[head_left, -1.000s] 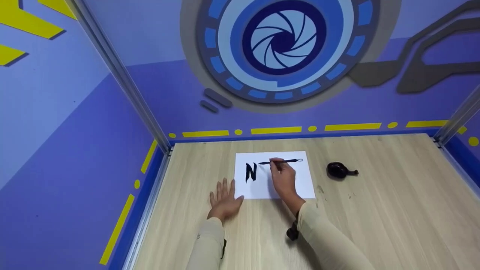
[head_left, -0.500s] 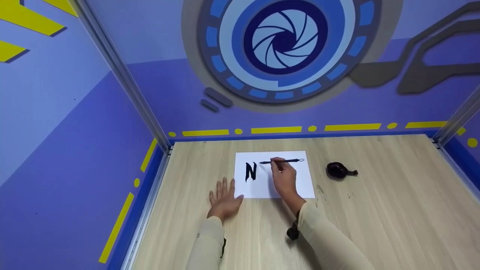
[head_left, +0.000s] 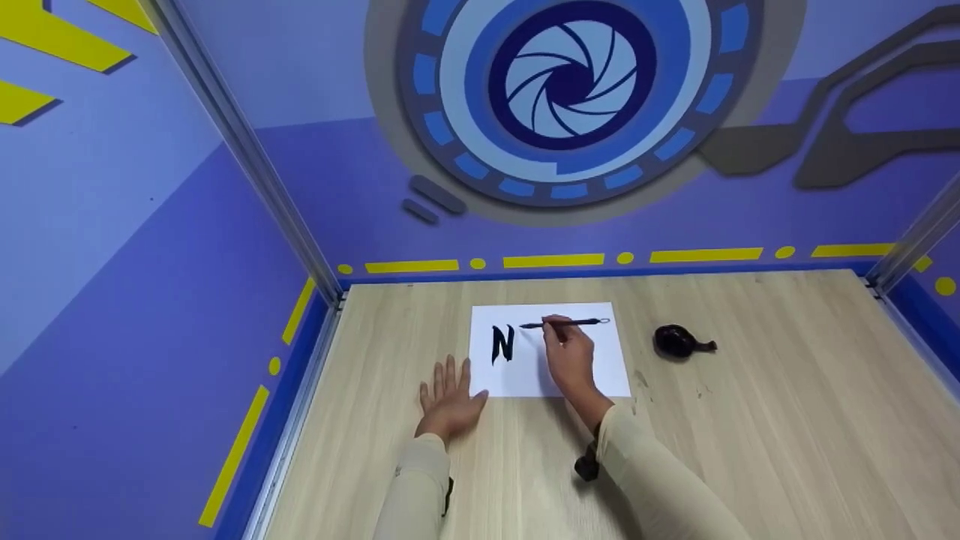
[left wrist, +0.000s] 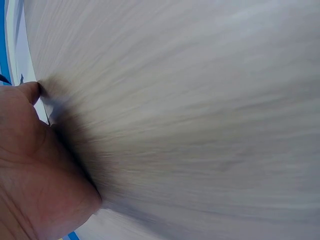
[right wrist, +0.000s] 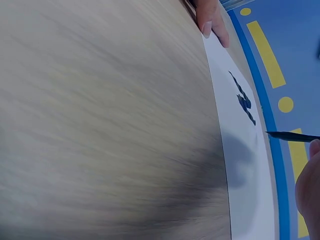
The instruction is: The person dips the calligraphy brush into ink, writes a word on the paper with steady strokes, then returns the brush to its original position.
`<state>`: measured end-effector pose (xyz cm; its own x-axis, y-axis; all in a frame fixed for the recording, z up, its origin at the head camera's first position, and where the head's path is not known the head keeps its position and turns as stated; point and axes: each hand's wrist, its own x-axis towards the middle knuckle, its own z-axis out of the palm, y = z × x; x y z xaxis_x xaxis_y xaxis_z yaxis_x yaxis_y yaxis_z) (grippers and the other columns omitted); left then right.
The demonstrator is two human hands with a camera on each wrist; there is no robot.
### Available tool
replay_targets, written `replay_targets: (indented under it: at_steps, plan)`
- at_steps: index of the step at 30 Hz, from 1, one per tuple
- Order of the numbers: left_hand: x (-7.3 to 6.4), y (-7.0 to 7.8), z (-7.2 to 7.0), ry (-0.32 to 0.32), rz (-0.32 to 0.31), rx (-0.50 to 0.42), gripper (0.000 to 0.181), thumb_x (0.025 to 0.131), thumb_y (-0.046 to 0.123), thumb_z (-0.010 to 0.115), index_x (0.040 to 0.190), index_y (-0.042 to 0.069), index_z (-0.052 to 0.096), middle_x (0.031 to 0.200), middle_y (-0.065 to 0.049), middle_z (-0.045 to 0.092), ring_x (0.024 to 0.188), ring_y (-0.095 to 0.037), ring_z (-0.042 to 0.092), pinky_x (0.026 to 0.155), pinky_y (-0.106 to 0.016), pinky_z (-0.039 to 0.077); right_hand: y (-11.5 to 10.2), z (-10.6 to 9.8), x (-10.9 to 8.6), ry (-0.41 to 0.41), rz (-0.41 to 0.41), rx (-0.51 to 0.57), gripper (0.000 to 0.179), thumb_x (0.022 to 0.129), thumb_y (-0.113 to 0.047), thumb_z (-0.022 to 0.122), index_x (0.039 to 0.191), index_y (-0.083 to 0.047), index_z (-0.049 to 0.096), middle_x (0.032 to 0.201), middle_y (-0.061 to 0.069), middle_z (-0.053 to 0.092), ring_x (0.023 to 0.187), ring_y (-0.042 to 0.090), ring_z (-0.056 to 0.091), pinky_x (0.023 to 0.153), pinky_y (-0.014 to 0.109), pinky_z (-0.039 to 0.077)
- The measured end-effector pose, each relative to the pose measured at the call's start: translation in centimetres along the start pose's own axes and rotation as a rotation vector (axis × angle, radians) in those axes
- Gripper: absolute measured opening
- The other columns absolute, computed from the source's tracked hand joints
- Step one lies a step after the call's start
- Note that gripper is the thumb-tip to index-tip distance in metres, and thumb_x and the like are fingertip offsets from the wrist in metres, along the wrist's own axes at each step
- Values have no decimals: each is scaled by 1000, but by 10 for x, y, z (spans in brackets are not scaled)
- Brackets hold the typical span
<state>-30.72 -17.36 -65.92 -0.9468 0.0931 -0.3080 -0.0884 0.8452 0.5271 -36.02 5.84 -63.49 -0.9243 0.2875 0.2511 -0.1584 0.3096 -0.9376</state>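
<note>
A white sheet of paper (head_left: 529,382) lies on the wooden table, with a black brushed letter N (head_left: 502,344) on its left part. My right hand (head_left: 570,360) pinches a dark writing brush (head_left: 583,322) over the sheet, its tip pointing left, just right of the letter. In the right wrist view the brush (right wrist: 290,136) has a black tip that appears apart from the paper. My left hand (head_left: 451,405) rests with spread fingers at the sheet's lower left edge. The left wrist view shows its palm side (left wrist: 40,175) against the table.
A dark, rounded bottle-like object (head_left: 675,341) with a narrow neck lies to the right of the paper. Small dark stains (head_left: 702,391) mark the wooden table (head_left: 780,420). Blue-purple panels (head_left: 330,195) with metal corner posts stand behind and at the sides.
</note>
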Motion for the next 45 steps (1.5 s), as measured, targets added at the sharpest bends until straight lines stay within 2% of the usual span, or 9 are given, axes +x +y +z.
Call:
replay_targets:
  at_steps: [5,9,13,16,22,26,31,40,45]
  plan:
    - [1,1,1,-11,-18,21,79,110,54,40,174,21,8,183,-9,-13,169,-36,-18,131,-67,-14,3,-1,-2,1,11,-6,16,104,-14,69,114,-13,81,109,9,81,93,19,70,84,27,54]
    - [10,-6,8,-7,-21,42,81,109,56,41,174,23,6,182,-7,-14,169,-34,-20,132,-67,-15,5,-1,-3,-1,23,-1,16,104,-15,69,115,-14,81,110,9,81,94,20,70,85,30,54]
    - [1,2,0,-2,-14,32,78,110,52,42,174,21,9,183,-10,-11,169,-37,-15,132,-67,-11,4,-1,-2,-1,31,-3,17,104,-15,69,116,-12,80,112,10,81,98,23,71,89,36,56]
    - [-8,9,-7,1,0,17,77,111,49,42,174,17,12,183,-13,-8,170,-39,-13,132,-69,-10,4,1,-1,7,14,-11,17,104,-14,69,115,-10,81,113,11,81,98,22,72,89,33,56]
    - [-1,0,1,-1,10,7,81,108,54,43,174,21,10,183,-11,-12,169,-38,-17,130,-70,-15,6,3,-2,18,-27,-4,17,102,-12,71,114,-6,81,112,10,82,95,20,73,84,23,55]
    - [1,-2,1,2,15,-7,79,109,53,43,174,21,12,183,-11,-10,169,-39,-16,130,-70,-15,5,3,-2,11,-23,-6,15,103,-13,71,113,-10,82,112,9,82,97,21,73,86,27,56]
    - [3,-4,2,2,1,33,80,109,57,39,174,24,8,183,-9,-12,169,-37,-17,131,-69,-13,4,4,-2,-1,-13,-13,16,103,-14,69,114,-12,81,113,9,81,100,22,73,89,33,57]
    - [1,-1,2,8,-1,52,79,110,56,37,174,22,8,183,-10,-12,169,-37,-16,131,-69,-12,4,3,-1,-4,-19,-9,16,103,-13,70,115,-11,81,112,9,82,98,22,73,88,33,57]
    - [0,0,1,5,7,28,79,109,53,42,174,20,11,183,-12,-9,169,-39,-14,130,-71,-12,5,3,0,1,-30,-13,16,103,-13,70,114,-11,81,111,9,82,97,22,73,88,31,57]
